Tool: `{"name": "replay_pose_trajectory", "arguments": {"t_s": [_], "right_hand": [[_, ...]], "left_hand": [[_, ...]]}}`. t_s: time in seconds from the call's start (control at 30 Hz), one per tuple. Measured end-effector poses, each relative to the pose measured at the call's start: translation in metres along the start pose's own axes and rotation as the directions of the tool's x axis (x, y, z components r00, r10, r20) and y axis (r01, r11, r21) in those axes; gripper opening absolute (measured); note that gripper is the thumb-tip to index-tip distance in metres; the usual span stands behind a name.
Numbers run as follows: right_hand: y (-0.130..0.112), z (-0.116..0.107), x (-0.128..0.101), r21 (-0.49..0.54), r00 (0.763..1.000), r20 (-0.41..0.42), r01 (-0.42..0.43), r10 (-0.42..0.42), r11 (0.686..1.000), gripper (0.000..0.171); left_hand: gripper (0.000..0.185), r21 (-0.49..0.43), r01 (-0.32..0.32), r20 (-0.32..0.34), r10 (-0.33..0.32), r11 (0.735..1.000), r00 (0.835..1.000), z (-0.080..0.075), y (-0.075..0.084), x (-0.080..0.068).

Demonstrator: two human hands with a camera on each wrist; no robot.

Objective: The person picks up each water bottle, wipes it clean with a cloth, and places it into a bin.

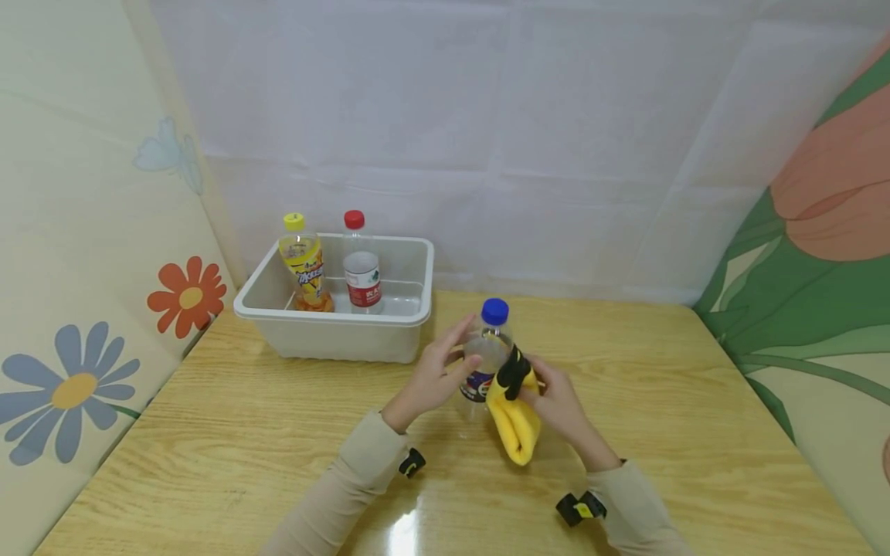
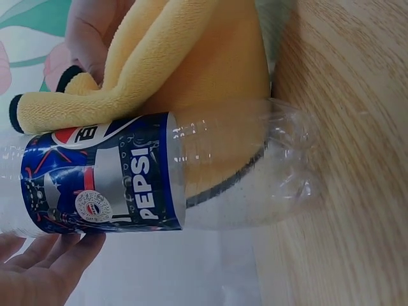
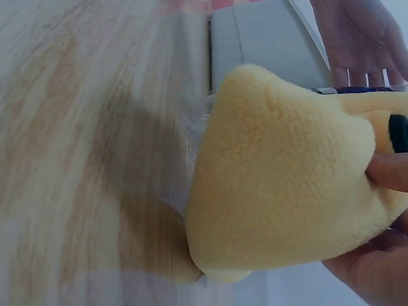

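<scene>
A clear Pepsi bottle [image 1: 490,349] with a blue cap and dark blue label stands upright on the wooden table. My left hand [image 1: 434,376] is at its left side, thumb and fingers spread, fingertips right at the label in the left wrist view. In my right hand [image 1: 558,399] is a folded yellow cloth [image 1: 516,423] with black edging, pinched between thumb and fingers. The cloth [image 2: 159,70] lies against the bottle's right side, its lower fold hanging close over the table. From the right wrist, the cloth [image 3: 280,185] hides most of the bottle.
At the back left is a light grey plastic bin [image 1: 334,337]. Inside it stand a yellow-capped bottle [image 1: 306,266] with some orange-brown liquid and a red-capped bottle [image 1: 363,278]. A white sheet [image 1: 487,154] hangs behind the table [image 1: 626,363], with flowered panels on both sides.
</scene>
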State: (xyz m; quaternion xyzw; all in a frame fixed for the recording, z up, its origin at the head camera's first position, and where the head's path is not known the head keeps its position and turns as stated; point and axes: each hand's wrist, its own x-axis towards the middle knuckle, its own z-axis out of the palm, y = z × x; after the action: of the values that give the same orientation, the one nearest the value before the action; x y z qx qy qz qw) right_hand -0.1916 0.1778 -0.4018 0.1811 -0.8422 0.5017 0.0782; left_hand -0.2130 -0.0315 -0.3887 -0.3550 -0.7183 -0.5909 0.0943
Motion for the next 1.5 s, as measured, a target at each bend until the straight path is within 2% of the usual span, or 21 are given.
{"name": "replay_pose_trajectory", "arguments": {"t_s": [0.33, 0.57, 0.63, 0.7, 0.83, 0.97, 1.03, 1.13, 1.17, 1.3, 1.4, 1.5], "right_hand": [[0.003, 0.001, -0.002, -0.031, 1.0, 0.009, -0.01, 0.01, 0.999, 0.047], [0.0, -0.009, -0.007, -0.105, 0.999, -0.034, -0.003, -0.001, 0.995, 0.045], [-0.001, -0.013, -0.009, -0.124, 0.999, -0.043, 0.008, -0.013, 0.992, 0.044], [0.0, -0.018, -0.011, -0.14, 0.998, -0.051, 0.019, -0.026, 0.99, 0.044], [0.001, -0.029, -0.017, -0.2, 0.996, -0.054, 0.055, -0.067, 0.978, 0.043], [0.003, -0.04, -0.024, -0.326, 0.985, -0.054, 0.14, -0.166, 0.935, 0.044], [0.003, -0.045, -0.027, -0.387, 0.973, -0.042, 0.192, -0.225, 0.902, 0.045], [0.004, -0.052, -0.031, -0.473, 0.962, 0.017, 0.249, -0.274, 0.845, 0.047], [0.003, -0.053, -0.032, -0.498, 0.963, 0.051, 0.256, -0.266, 0.829, 0.046], [0.002, -0.055, -0.036, -0.575, 0.961, 0.212, 0.269, -0.177, 0.773, 0.04], [0.002, -0.053, -0.039, -0.6, 0.95, 0.295, 0.267, -0.102, 0.754, 0.039], [0.004, -0.05, -0.041, -0.616, 0.942, 0.326, 0.275, -0.079, 0.738, 0.039]], "left_hand": [[0.058, 0.002, 0.024, 0.0, -0.024, 1.0, 1.0, 0.0, 0.004, 0.001], [0.054, 0.011, 0.01, 0.001, -0.01, 1.0, 1.0, -0.004, 0.035, 0.003], [0.054, 0.013, 0.016, 0.004, -0.016, 1.0, 1.0, -0.004, 0.038, 0.003], [0.054, 0.009, 0.022, 0.005, -0.022, 1.0, 1.0, -0.004, 0.034, 0.003], [0.057, 0.003, 0.02, 0.003, -0.02, 1.0, 1.0, -0.002, 0.017, 0.003], [0.058, -0.001, 0.019, 0.0, -0.019, 1.0, 1.0, -0.001, 0.003, 0.002], [0.059, -0.003, 0.018, 0.002, -0.018, 1.0, 1.0, -0.001, 0.001, 0.001], [0.062, -0.011, 0.014, 0.005, -0.014, 1.0, 1.0, -0.001, -0.001, 0.001], [0.063, -0.01, 0.013, 0.005, -0.013, 1.0, 1.0, -0.001, 0.0, 0.0], [0.056, -0.008, 0.026, 0.009, -0.026, 1.0, 1.0, -0.003, 0.019, 0.001], [0.055, -0.002, 0.037, 0.01, -0.037, 0.999, 0.999, -0.004, 0.035, 0.002], [0.055, 0.003, 0.034, 0.009, -0.034, 0.999, 0.999, -0.004, 0.036, 0.002]]}}
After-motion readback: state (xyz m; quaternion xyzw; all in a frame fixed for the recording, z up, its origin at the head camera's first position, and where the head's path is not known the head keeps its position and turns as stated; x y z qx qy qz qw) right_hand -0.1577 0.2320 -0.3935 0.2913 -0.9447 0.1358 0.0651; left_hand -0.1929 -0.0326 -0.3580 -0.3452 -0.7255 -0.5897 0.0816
